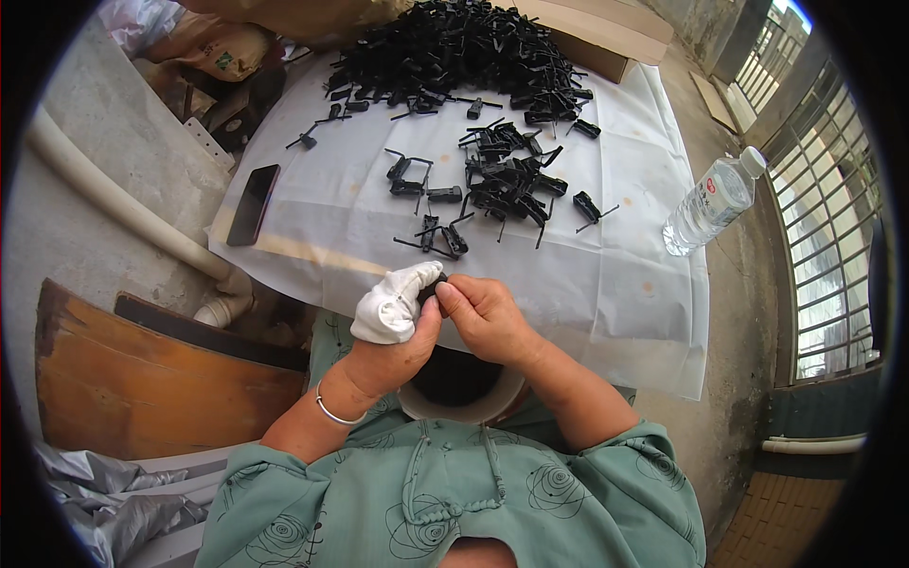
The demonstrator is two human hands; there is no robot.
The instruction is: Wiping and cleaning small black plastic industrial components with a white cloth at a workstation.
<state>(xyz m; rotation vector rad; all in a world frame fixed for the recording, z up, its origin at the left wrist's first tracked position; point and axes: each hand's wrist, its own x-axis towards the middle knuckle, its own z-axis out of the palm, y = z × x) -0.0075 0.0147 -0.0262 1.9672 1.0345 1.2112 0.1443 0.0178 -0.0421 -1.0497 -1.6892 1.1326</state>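
Close to the table's near edge, my two hands meet around a small black plastic part [433, 287], mostly hidden by the fingers. White cloth, like a glove, covers the fingers of my left hand [402, 317], which are closed on the part; the thumb is bare. My bare right hand [485, 317] pinches the same part between thumb and fingers. Just beyond lie a few black plastic parts [445, 237] with thin arms sticking out. A denser cluster of them [511, 180] is farther off, and a big heap [459, 57] fills the far end.
White plastic sheeting [625, 293] covers the table. A phone [254, 205] lies at its left edge, and a clear water bottle [715, 201] stands at the right. Below my hands is a bucket with a pale rim [488, 409]. A cardboard box [606, 33] is at the far right.
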